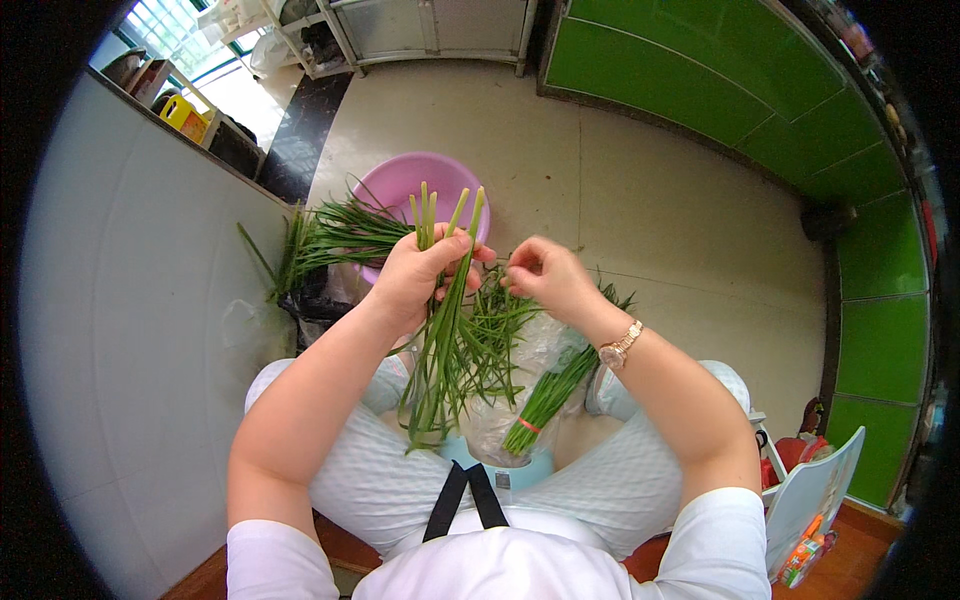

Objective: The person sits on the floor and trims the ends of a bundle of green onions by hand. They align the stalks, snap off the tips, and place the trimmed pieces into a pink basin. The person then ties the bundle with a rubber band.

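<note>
My left hand (416,274) grips several long green stalks (450,330), their pale cut ends pointing up and their thin leaves hanging down between my knees. To its right my right hand (551,281) is raised with curled fingers; whether its fingertips pinch anything cannot be told. Loose green leaves (499,322) lie below and between the hands. A bundle of garlic chives (551,397), tied with a red band, rests on clear plastic (544,337) near my right knee. More long green leaves (352,232) lie across a pink plastic basin (427,169) beyond my left hand.
A white wall (135,300) runs along the left, with a black bag (319,300) near its foot. Green tiles (877,345) face the right side. Beside my right hip is a white folding chair (814,502). Shelves (292,30) and a metal cabinet (435,30) stand at the far side.
</note>
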Tool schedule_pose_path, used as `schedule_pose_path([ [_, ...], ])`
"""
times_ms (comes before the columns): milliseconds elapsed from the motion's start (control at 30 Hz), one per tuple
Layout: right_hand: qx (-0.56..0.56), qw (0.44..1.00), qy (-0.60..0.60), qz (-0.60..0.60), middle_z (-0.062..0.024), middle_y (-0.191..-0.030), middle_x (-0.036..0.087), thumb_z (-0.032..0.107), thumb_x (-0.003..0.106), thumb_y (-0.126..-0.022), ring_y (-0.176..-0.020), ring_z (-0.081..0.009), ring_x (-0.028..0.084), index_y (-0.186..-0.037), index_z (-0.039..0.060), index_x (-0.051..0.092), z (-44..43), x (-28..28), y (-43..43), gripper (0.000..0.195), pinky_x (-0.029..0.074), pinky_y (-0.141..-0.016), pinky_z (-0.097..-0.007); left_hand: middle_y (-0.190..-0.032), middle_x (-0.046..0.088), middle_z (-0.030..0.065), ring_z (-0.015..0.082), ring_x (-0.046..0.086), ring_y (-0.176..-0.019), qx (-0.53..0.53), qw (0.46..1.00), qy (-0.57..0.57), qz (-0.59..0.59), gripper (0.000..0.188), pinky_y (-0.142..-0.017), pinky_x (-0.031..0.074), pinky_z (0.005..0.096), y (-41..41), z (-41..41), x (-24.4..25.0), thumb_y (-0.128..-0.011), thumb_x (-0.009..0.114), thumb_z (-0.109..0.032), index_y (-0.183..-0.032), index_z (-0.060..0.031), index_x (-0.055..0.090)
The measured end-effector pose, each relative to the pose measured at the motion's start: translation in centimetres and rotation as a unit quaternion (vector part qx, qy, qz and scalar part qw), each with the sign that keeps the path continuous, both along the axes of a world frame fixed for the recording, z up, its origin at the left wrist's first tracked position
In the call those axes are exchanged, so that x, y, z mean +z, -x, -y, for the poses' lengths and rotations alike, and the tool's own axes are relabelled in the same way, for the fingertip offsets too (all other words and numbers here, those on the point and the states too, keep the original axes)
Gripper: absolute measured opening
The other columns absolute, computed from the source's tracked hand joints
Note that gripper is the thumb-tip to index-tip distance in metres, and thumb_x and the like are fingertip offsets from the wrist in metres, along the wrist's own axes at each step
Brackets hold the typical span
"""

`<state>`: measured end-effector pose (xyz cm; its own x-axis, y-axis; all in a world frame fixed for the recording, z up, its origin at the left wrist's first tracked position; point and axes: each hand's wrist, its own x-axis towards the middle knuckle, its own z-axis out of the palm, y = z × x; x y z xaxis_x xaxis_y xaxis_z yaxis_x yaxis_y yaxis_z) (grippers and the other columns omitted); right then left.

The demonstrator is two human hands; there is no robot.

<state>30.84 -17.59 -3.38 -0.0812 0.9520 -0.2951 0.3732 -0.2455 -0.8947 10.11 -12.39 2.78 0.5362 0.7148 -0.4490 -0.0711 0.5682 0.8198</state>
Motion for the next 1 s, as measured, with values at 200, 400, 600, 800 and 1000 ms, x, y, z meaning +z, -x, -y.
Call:
schedule_pose_path([
  [200,-0.047,0.998,0.010,-0.045,-0.0015,-0.090,0.062,0.023,0.057,-0.097,-0.083,-0.0092,0.058,-0.102,0.0016,0.060,-0.5,1.8,0.7,0.023,0.050,-0.075,-0.0269,-0.079,0.065,0.0020,0.0045,0.051,-0.057,-0.021,0.999,0.023,-0.010,0.023,-0.047,0.035,0.0178,0.1,0.1,0.0,-0.095,0.058,-0.026,-0.100,-0.0046,0.064],
  [400,-0.048,0.969,-0.062,-0.234,-0.0025,-0.090,0.060,0.018,0.069,-0.090,-0.079,-0.0085,0.058,-0.097,0.0014,0.052,-0.2,4.3,1.2,0.025,0.049,-0.070,-0.0239,-0.073,0.059,-0.0008,0.0044,0.044,-0.053,-0.023,1.000,0.019,0.000,0.015,-0.047,0.033,0.0182,-0.9,0.9,-1.1,-0.092,0.065,-0.020,-0.095,-0.0097,0.054],
  [600,-0.021,0.983,-0.021,-0.181,-0.0031,-0.090,0.062,0.012,0.066,-0.090,-0.080,-0.0091,0.060,-0.099,-0.0016,0.055,0.1,5.8,0.2,0.020,0.051,-0.072,-0.0245,-0.075,0.060,0.0007,0.0064,0.056,-0.061,-0.044,0.999,-0.006,-0.014,0.019,-0.047,0.036,0.0181,-1.2,1.1,-0.8,-0.091,0.066,-0.023,-0.097,-0.0088,0.054],
  [800,-0.024,0.984,-0.168,0.047,-0.0052,-0.079,0.064,0.008,0.064,-0.089,-0.069,-0.0095,0.059,-0.093,-0.0016,0.059,0.9,6.5,0.1,0.012,0.049,-0.063,-0.0256,-0.075,0.059,0.0001,0.0083,0.059,-0.064,-0.038,0.997,-0.052,-0.042,0.022,-0.050,0.041,0.0199,-1.9,1.5,-0.4,-0.087,0.071,-0.019,-0.096,-0.0068,0.055],
  [1000,-0.067,0.953,-0.269,0.118,-0.0135,-0.077,0.064,0.008,0.062,-0.084,-0.067,-0.0244,0.062,-0.089,-0.0011,0.060,0.5,5.6,0.0,0.011,0.050,-0.061,-0.0331,-0.078,0.061,0.0023,0.0108,0.059,-0.064,-0.039,0.994,-0.066,-0.072,0.021,-0.059,0.048,0.0244,-2.1,1.6,0.0,-0.085,0.073,-0.015,-0.092,-0.0034,0.057],
])
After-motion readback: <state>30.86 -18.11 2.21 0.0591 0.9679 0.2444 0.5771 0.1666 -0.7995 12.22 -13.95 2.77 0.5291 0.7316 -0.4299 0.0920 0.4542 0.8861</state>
